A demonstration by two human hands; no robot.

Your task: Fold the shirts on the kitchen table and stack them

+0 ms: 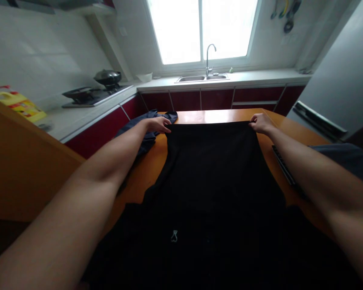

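Note:
A black garment lies spread flat along an orange wooden table, reaching from the near edge to the far end. A small pale logo shows near its lower middle. My left hand pinches the far left corner of the garment's edge, fingers closed on the cloth. My right hand grips the far right corner the same way. Both arms stretch forward over the table.
A dark blue cloth lies crumpled on the table under my left forearm. A dark striped item sits at the table's right. Beyond are red-fronted counters, a sink with tap, a stove with pans and a yellow bottle.

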